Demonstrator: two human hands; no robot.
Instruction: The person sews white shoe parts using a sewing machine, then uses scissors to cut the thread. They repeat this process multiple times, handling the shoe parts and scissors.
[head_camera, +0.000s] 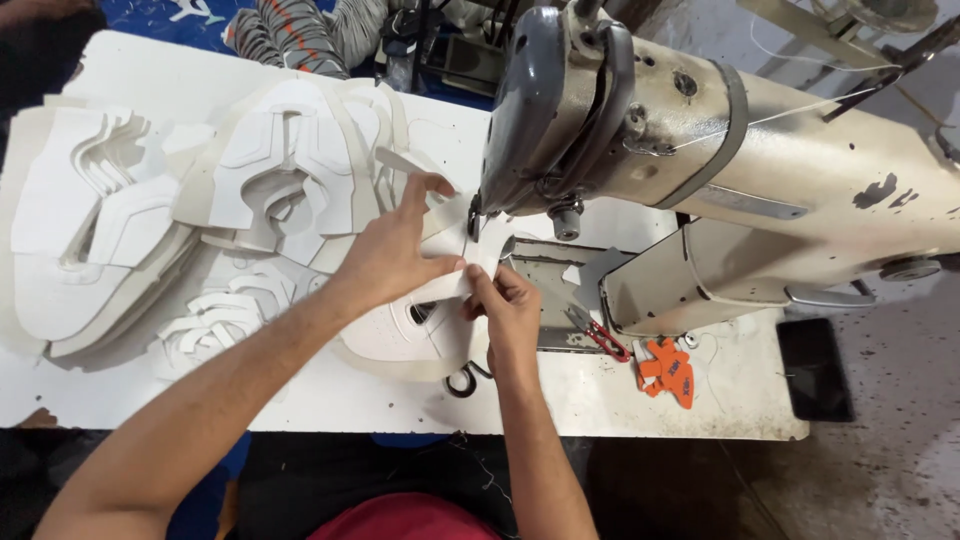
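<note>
The needle area is staying hidden from here — the grey head of the sewing machine (700, 150) is hanging over it, and where exactly the stitching point is sitting cannot be made out. The machine's far end is running out of the picture at the right, and the person's arms are cut off at the bottom edge.

The left hand (395, 250) is lying flat over a white cut piece (440, 285), fingers spread and pressing it down, thumb reaching toward the machine; its grip is wide, pinning rather than pinching. The right hand (505, 305) is pinching the near edge of the same piece between thumb and fingertips — a narrow grip, closed on the material. The piece is sitting on the table (560, 395) right at the foot of the machine, just in front of the metal plate; it is looking like a thin, pale, curved strip layered over a rounder white panel, though the hands are covering most of its outline.

To the left, stacks of white cut parts (150, 210) are spreading across the table. Near the machine base, red-handled snips (600, 338) are lying beside an orange tag (672, 372). A dark ring (462, 383) is peeking out under the panel, half hidden.
</note>
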